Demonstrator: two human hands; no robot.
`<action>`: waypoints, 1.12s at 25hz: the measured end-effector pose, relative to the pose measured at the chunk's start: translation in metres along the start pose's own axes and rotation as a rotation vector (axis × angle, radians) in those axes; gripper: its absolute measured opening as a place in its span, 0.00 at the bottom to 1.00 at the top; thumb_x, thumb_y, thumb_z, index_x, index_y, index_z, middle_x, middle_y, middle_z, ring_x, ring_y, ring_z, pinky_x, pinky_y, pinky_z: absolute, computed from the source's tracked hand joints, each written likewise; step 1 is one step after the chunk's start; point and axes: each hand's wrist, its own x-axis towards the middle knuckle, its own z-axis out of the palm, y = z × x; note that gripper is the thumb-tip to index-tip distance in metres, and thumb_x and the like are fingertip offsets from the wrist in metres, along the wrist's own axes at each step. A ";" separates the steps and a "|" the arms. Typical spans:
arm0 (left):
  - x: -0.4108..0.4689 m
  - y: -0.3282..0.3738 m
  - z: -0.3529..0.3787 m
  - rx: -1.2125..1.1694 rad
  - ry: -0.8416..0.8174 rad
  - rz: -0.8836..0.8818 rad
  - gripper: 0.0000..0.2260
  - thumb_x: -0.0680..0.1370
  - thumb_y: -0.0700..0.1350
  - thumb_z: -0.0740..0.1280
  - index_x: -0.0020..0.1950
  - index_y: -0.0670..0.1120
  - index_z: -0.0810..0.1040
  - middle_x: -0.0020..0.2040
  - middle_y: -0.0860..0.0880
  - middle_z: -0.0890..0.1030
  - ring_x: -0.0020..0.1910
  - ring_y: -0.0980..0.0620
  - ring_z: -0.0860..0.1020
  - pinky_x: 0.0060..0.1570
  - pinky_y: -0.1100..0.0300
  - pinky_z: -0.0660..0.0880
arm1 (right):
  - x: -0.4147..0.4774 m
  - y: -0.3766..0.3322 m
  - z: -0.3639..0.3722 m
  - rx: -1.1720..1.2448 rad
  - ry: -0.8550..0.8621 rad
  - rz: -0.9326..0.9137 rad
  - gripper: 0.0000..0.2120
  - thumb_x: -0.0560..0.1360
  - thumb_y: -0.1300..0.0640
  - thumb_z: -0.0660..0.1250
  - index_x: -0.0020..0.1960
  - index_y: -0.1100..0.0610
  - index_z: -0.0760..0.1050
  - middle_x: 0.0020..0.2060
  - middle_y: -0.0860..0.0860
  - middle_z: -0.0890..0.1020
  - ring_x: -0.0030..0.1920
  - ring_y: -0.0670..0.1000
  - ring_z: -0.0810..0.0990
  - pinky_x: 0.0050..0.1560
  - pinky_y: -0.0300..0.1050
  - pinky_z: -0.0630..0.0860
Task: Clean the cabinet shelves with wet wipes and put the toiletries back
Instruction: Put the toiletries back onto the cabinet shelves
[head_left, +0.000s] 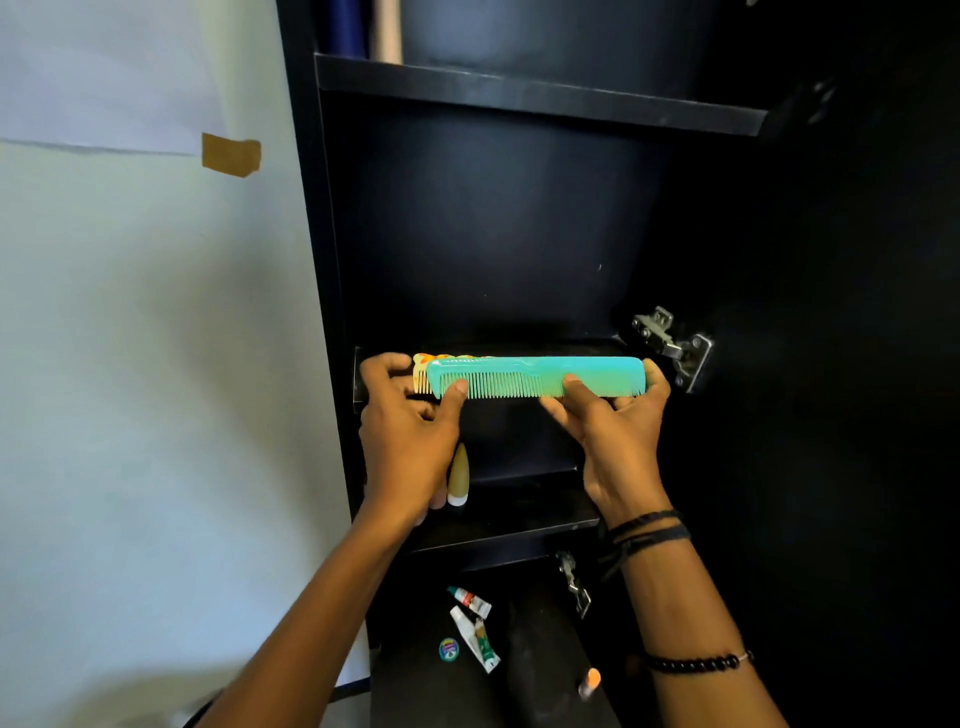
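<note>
A long teal comb (540, 375) is held level at the front of the middle shelf (498, 347) of a dark cabinet. Behind it sits a second, cream-and-orange comb (422, 370), only its left end showing. My left hand (410, 431) grips the left ends of both combs. My right hand (613, 421) grips the right half of the teal comb, thumb on its teeth. A tan tube with a white cap (458, 477) stands on the lower shelf (509, 530) behind my left hand. No wet wipe is in view.
Below the cabinet, on a dark surface, lie two small tubes (475, 631), a round tin (448, 648) and an orange-capped stick (589, 682). Metal hinges (670, 343) stick out at the right edge beside the open door. An upper shelf (540, 93) holds dark items. A white wall is at the left.
</note>
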 end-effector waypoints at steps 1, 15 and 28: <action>0.009 0.001 0.001 0.074 -0.029 0.010 0.22 0.74 0.49 0.72 0.63 0.46 0.67 0.46 0.57 0.77 0.39 0.58 0.80 0.39 0.67 0.77 | 0.008 0.000 0.002 -0.039 0.001 -0.003 0.32 0.72 0.72 0.69 0.69 0.54 0.60 0.57 0.59 0.75 0.53 0.57 0.83 0.42 0.45 0.82; 0.072 0.003 0.019 0.797 -0.260 0.071 0.18 0.77 0.55 0.65 0.61 0.44 0.74 0.59 0.43 0.74 0.58 0.42 0.74 0.51 0.53 0.72 | 0.094 -0.018 0.010 -1.248 -0.073 -0.113 0.27 0.69 0.47 0.74 0.57 0.65 0.75 0.54 0.58 0.79 0.57 0.58 0.77 0.60 0.55 0.75; 0.068 0.005 0.036 0.779 -0.173 0.152 0.24 0.73 0.56 0.70 0.64 0.45 0.72 0.60 0.44 0.77 0.59 0.42 0.75 0.49 0.52 0.71 | 0.090 -0.007 -0.001 -1.341 -0.022 -0.377 0.13 0.73 0.53 0.71 0.54 0.58 0.81 0.55 0.53 0.82 0.58 0.55 0.79 0.58 0.45 0.73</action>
